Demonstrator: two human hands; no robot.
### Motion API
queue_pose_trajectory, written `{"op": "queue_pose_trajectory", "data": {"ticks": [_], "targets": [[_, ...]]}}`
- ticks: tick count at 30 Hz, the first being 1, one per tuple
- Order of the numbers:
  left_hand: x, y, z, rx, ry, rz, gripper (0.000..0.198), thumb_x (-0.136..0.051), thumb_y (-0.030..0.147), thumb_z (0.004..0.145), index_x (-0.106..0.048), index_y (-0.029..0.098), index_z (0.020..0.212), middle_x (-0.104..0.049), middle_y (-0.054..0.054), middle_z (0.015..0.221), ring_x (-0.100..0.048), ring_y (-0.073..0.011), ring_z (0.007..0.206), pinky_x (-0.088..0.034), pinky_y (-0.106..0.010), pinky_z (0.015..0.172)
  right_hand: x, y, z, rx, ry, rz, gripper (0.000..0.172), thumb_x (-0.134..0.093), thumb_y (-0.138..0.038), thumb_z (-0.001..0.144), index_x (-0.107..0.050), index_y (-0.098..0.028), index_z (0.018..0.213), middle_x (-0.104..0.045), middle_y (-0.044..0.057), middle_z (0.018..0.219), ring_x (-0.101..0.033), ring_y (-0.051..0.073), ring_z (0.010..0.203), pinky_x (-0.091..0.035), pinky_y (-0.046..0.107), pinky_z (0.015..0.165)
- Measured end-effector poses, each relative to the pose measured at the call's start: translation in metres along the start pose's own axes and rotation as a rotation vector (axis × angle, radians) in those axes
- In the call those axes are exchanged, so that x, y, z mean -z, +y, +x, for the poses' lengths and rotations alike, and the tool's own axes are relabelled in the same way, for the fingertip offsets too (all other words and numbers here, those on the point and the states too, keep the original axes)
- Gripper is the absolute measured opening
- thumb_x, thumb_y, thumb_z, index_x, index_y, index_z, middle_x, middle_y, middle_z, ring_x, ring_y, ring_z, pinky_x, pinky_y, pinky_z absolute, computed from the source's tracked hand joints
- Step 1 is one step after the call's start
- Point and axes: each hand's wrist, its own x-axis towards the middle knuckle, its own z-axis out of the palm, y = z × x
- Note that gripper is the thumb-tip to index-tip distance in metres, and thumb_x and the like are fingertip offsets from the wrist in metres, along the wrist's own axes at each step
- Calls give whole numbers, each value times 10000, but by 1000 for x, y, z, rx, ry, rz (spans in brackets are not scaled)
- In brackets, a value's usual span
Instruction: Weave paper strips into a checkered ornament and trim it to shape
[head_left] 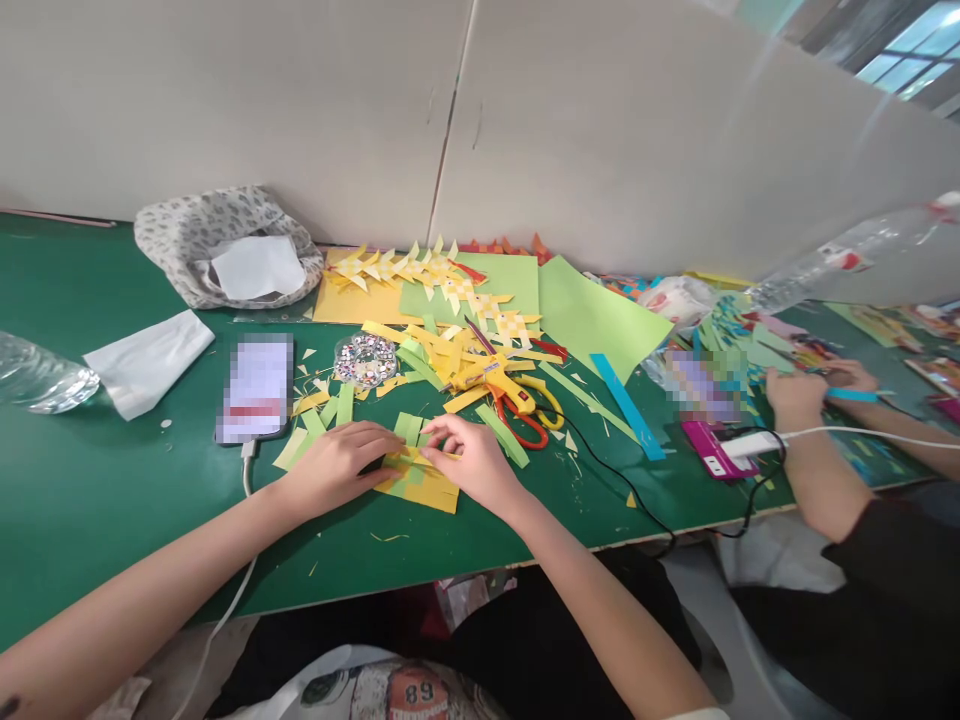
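A small woven piece of yellow and green paper strips (427, 493) lies on the green table before me. My left hand (349, 462) grips its left side, with bent fingers over the top and the thumb along the near edge. My right hand (476, 462) pinches a yellow paper strip (412, 457) at the upper right of the piece; the fingertips partly hide it. Green strip ends (409, 428) stick out beyond the weave. Just past my right hand are a yellow glue gun (491, 378) and scissors with orange handles (531, 432). Loose yellow strips (442, 350) are heaped behind.
A phone (259, 385) on a white cable lies left, near a patterned cloth container (180, 250) and a plastic bottle (45, 375). Finished woven paper shapes (457, 285) lie at the back. On the right, a co-worker's hands (799, 395) work beside a pink power strip (709, 452).
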Motion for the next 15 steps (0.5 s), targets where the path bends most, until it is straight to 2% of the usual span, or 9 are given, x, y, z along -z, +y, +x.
{"op": "queue_pose_trajectory", "data": {"ticks": [6, 10, 15], "targets": [[2, 3, 1, -3, 22, 23, 198, -491, 313, 863, -630, 193, 939, -638, -80, 988, -595, -191, 895, -506, -328, 751, 3, 4, 0, -87, -131, -168, 88, -647, -259, 711, -597, -187, 698, -579, -33, 548, -500, 79, 465, -361, 183, 460], [2, 3, 0, -12, -3, 9, 204, -472, 300, 875, -628, 180, 931, -637, -73, 895, -587, -178, 840, -502, -309, 728, 4, 1, 1, -66, -86, -210, 126, -641, -278, 718, -606, -182, 645, -581, -16, 544, -504, 91, 477, -363, 194, 461], [1, 2, -1, 6, -27, -10, 190, -480, 291, 876, -603, 173, 959, -633, -70, 886, -575, -180, 840, -493, -313, 734, 6, -1, 0, -84, -64, -151, 139, -633, -295, 726, -623, -179, 651, -597, -8, 549, -523, 100, 484, -378, 197, 463]]}}
